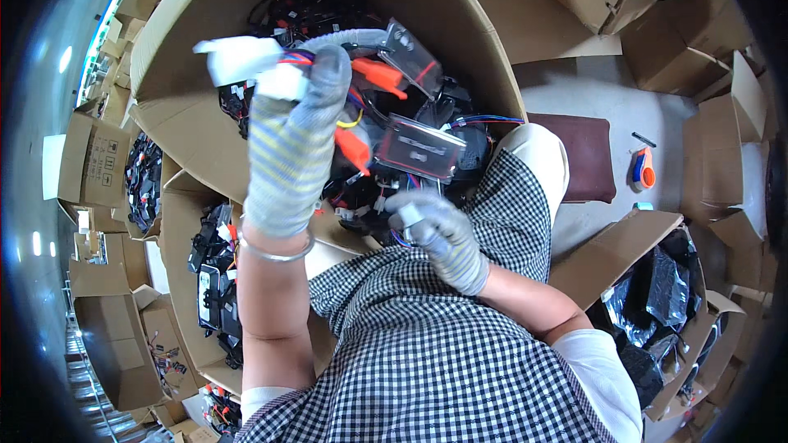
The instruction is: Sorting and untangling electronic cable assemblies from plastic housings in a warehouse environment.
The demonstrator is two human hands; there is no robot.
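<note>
My left hand (291,148), in a grey-and-yellow striped knit glove, is raised with its fingers closed on a wiring harness (353,39). White connectors and a white tag (238,59) stick out by its fingertips. Two dark, flat rectangular modules (420,148) and orange-red caps (353,150) hang among the wires to its right; some of this is motion-blurred. Lower and nearer to me, my gloved right hand (447,242) pinches a white connector (410,213) with thin wires. Both hands are over the near side of a large open carton (468,25) holding tangled black harnesses (320,4).
At left, smaller cartons hold black parts (215,295) and cables (144,184). An open carton (591,279) at right holds plastic-wrapped black parts (657,287). A dark red seat (584,156) and an orange tape roll (644,169) are on the right. My checkered apron covers my lap.
</note>
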